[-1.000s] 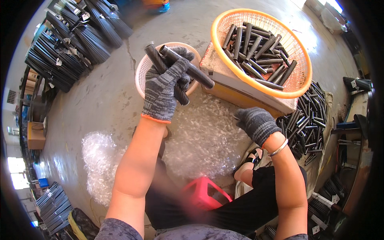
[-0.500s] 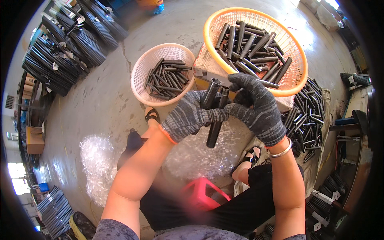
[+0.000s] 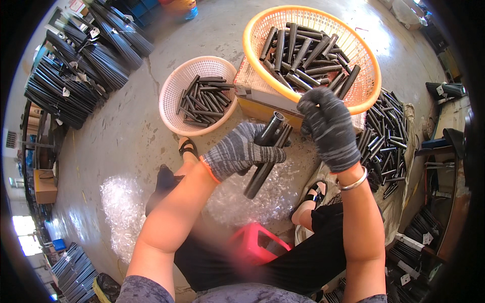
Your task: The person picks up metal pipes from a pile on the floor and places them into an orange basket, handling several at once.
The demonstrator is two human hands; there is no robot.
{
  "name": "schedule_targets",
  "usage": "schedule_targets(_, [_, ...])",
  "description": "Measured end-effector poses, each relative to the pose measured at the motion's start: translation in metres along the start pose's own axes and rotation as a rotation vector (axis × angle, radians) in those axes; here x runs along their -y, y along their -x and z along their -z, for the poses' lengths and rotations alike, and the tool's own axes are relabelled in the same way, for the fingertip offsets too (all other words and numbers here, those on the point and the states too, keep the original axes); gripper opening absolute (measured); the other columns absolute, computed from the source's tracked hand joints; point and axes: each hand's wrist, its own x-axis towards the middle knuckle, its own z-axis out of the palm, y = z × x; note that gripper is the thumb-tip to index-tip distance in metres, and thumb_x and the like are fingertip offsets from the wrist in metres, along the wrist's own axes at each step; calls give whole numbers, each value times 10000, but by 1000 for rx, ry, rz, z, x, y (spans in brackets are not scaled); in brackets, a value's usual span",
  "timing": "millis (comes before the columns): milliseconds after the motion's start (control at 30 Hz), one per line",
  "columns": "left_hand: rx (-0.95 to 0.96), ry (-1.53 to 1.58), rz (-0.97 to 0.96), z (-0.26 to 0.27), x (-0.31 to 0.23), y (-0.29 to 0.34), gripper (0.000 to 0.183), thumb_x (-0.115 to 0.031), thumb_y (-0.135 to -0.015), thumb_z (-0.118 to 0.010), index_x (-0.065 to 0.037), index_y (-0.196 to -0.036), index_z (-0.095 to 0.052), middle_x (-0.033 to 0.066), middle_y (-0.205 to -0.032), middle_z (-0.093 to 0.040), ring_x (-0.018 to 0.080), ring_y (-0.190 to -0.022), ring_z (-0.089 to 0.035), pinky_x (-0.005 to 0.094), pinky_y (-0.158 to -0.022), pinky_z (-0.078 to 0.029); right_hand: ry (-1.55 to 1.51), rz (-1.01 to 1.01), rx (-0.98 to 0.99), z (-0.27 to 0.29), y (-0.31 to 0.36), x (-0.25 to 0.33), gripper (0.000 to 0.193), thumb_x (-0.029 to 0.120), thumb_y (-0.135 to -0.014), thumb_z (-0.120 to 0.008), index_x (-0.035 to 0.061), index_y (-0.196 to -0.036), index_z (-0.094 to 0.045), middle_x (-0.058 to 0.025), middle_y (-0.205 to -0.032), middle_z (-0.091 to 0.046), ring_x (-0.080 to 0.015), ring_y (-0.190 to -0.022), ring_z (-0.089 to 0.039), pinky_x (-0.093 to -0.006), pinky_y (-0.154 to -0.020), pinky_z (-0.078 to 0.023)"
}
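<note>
My left hand (image 3: 235,151), in a grey striped knit glove, is wrapped round a couple of short black tubes (image 3: 256,181). They lie side by side and tilted, and one hollow end faces up. To their upper right, apart from them, my right hand (image 3: 331,131) wears a matching glove. Its fingers are curled together; whatever they may hold is hidden. This hand is close to the near rim of a large orange basket (image 3: 248,50), which contains many black tubes (image 3: 316,55).
A carton (image 3: 252,88) supports the orange basket. Left of it stands a pale pink basket (image 3: 166,108) with more black tubes. A pile of tubes (image 3: 381,136) lies at right on a sheet. Clear plastic scraps (image 3: 121,212) and a red stool (image 3: 250,245) are nearby.
My right hand has drawn away from the tubes, up and to the right, and its fingers have curled in. The tubes in my left hand have tilted further.
</note>
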Motion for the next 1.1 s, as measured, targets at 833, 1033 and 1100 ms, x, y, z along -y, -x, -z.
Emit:
schedule_targets(833, [185, 245, 4, -3, 8, 0, 353, -131, -772, -709, 13, -1072, -592, 83, -889, -653, 155, -793, -627, 277, -731, -519, 320, 238, 38, -4, -1, 8, 92, 21, -771, -643, 21, -848, -593, -75, -766, -587, -206, -724, -579, -320, -678, -466])
schedule_targets(1033, [332, 321, 41, -4, 2, 8, 395, -73, -758, -698, 31, -1115, -563, 123, -930, -650, 213, -863, -647, 325, -801, -527, -79, -82, -246, 21, -9, 8, 58, 70, -869, -601, 14, -874, -587, -35, -784, -583, -114, -703, -556, -254, -645, -461])
schedule_targets(1100, [371, 297, 61, -1, 6, 9, 399, -59, -754, -693, 32, -1118, -558, 129, -940, -647, 224, -872, -648, 339, -814, -526, -615, -267, -341, 28, -14, -1, 65, 97, -881, -594, 35, -865, -604, -46, -711, -578, -139, -631, -561, -256, -623, -491])
